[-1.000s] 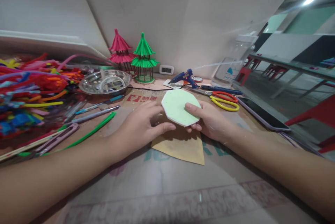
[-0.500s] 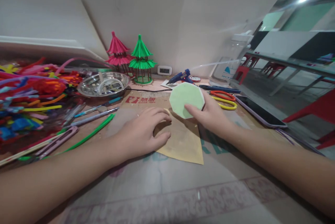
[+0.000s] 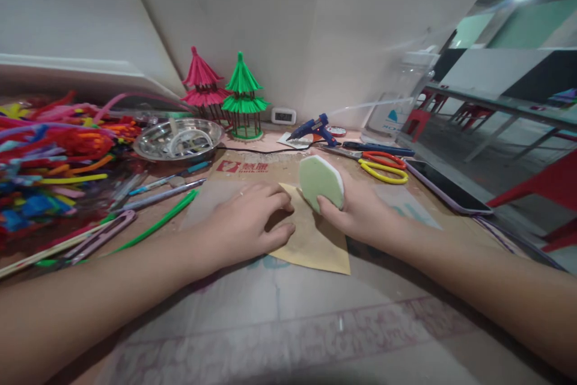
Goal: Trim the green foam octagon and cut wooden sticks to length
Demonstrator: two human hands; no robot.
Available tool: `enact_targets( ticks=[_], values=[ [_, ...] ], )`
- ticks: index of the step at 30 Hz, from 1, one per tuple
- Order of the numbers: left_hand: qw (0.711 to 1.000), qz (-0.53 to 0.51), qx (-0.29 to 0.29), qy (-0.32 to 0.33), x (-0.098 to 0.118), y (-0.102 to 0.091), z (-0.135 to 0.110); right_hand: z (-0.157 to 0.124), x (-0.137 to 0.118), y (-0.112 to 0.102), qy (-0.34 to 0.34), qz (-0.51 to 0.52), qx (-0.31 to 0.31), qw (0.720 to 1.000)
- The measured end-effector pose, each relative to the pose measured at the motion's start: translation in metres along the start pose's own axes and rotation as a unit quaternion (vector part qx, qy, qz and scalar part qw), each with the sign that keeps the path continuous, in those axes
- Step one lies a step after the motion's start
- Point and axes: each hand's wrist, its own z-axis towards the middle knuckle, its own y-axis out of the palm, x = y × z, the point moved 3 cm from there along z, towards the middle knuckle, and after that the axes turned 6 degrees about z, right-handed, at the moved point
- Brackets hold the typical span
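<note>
My right hand grips a pale green octagonal board with a white edge. The board is tilted up on its side, thumb on the green face, its lower edge over or on a tan sheet. Whether edge and sheet touch, I cannot tell. That sheet resembles sandpaper and lies on the covered tabletop. My left hand rests palm down on the sheet's left part, fingers curved and thumb apart, holding nothing. Beyond the hands stand a pink pagoda model and a green one.
Colourful pipe cleaners are heaped at left, beside a metal bowl and several pens. At the back lie a blue glue gun and a small digital clock. Scissors, a phone and a clear jug stand or lie right.
My right hand has turned the octagonal board from facing me to a steeper tilt and lowered it slightly toward the sheet. My left hand stays in place.
</note>
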Motion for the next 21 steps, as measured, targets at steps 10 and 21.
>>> enact_targets(
  ticks=[10, 21],
  values=[
    [1.000, 0.018, -0.005, 0.000, 0.002, -0.001, 0.000, -0.009, -0.012, -0.005, 0.010, -0.040, -0.045, 0.998],
    [1.000, 0.014, -0.003, 0.006, 0.002, -0.002, 0.000, -0.010, -0.026, -0.004, 0.022, -0.067, -0.064, 0.995]
  ],
)
